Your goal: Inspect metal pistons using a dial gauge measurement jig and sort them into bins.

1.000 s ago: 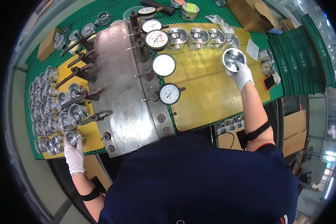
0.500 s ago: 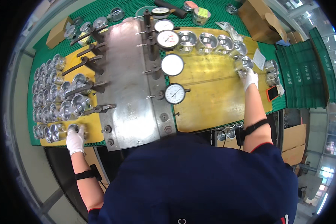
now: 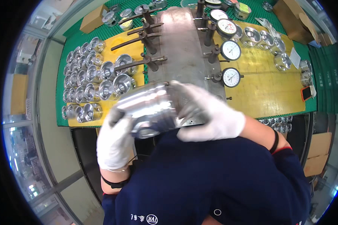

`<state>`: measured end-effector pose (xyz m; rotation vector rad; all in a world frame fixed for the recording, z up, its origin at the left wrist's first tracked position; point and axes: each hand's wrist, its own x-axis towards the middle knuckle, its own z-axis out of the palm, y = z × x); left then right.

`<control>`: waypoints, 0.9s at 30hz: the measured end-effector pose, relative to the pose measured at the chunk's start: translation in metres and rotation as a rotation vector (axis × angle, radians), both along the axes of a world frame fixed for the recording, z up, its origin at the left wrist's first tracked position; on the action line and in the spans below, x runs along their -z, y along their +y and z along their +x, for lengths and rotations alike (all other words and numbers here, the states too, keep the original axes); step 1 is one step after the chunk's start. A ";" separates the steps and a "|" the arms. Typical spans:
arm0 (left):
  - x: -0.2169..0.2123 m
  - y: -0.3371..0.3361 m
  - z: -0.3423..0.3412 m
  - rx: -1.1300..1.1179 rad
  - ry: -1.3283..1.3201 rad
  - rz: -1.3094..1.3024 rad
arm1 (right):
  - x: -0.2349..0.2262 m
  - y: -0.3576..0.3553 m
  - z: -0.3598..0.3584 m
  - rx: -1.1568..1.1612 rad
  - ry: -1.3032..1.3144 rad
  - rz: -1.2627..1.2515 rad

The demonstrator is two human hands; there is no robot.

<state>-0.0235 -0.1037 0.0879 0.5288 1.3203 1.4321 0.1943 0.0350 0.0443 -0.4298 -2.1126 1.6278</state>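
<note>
A shiny metal piston (image 3: pixel 148 107) is held up on its side close to my body, above the front of the steel plate (image 3: pixel 180 48). Its ringed end points right, and a round pin hole shows low on its side. My left hand (image 3: pixel 114 140), in a white glove, grips the left end. My right hand (image 3: pixel 214 114), gloved too and blurred, curves its fingers around the right end, with the thumb low and a fingertip at the upper edge. Rows of similar pistons (image 3: pixel 92 75) stand to the left of the plate.
Black clamp arms (image 3: pixel 148 43) line the plate's left edge, and dial gauges (image 3: pixel 231 77) its right. More pistons (image 3: pixel 281 61) stand on the yellow board (image 3: pixel 259 90) at right. A phone (image 3: pixel 306 93), cardboard box (image 3: pixel 294 20) and green crates (image 3: pixel 332 78) lie farther right.
Both hands have come in from the two sides to the middle. The left has lifted a piston from the near left; the right has left the piston at far right. The view has shifted left.
</note>
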 end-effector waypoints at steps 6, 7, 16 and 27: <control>0.042 0.005 -0.007 0.605 0.604 -0.184 | 0.018 0.002 0.003 0.209 -0.184 0.420; 0.041 0.010 -0.004 0.618 0.600 -0.178 | 0.017 0.005 0.005 0.217 -0.247 0.503; 0.057 0.063 0.027 0.459 1.510 0.383 | 0.011 0.005 0.005 0.250 -0.288 0.677; 0.078 0.098 0.022 0.390 1.287 0.471 | 0.062 -0.026 0.031 0.328 -0.265 -0.460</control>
